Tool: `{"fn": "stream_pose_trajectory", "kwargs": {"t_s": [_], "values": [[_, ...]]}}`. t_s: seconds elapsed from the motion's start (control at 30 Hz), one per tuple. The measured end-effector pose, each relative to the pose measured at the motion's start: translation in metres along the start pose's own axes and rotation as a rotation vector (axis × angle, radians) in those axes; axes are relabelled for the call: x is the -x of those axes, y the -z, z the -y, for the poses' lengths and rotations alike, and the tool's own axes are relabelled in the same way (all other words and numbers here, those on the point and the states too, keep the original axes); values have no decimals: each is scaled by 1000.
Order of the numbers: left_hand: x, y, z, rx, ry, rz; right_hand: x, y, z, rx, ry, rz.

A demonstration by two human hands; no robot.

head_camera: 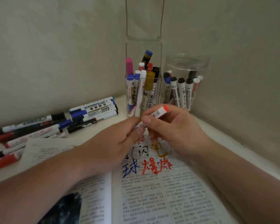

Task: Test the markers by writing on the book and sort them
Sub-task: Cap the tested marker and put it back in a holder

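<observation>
The open printed book (pixel 168 191) lies directly under my grip, with big handwritten characters (pixel 157 167) in blue, red, black and yellow on the page just below and nearer to me than my fingers. Off to the left of my grip, well apart, a loose pile of whiteboard markers (pixel 39 126) lies flat on the pale table (pixel 233 143). Just beyond my grip stands a square clear plastic holder (pixel 159 88) full of upright markers. Beyond and to the right of it stands a round clear jar (pixel 187 62), also holding markers.

Both my hands are clamped on one white marker with an orange-red end (pixel 158 113). My right hand (pixel 173 131) pinches the barrel between thumb and fingers. My left hand (pixel 120 143) pinches the lower end with curled fingertips. The marker's long axis runs from low on the left to high on the right, red end up and away from me, aimed toward the round jar. My right hand is the nearer one to both containers.

My fingers cover the lower end, so I cannot tell whether the cap is on, half off or free, nor see the tip. The barrel's label is too blurred to read.
</observation>
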State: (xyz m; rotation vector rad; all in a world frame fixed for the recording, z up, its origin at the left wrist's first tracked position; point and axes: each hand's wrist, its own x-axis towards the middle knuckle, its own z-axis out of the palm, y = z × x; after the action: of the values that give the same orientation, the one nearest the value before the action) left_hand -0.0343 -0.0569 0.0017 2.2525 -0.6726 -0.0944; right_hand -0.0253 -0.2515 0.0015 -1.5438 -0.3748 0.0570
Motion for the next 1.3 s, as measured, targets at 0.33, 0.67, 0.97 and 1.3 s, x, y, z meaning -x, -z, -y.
{"fn": "stream_pose_trajectory", "kwargs": {"t_s": [0.33,0.67,0.97,1.3], "values": [[0,1,-2,-36,-157,-131,4,-12,-1,47,119,-35],[1,2,7,68,-107,-126,7,-14,7,21,140,-165],[5,-3,15,-25,-102,-57,6,13,12,8,-54,-290],[4,-5,21,-241,-211,-90,28,32,32,348,-303,15]]}}
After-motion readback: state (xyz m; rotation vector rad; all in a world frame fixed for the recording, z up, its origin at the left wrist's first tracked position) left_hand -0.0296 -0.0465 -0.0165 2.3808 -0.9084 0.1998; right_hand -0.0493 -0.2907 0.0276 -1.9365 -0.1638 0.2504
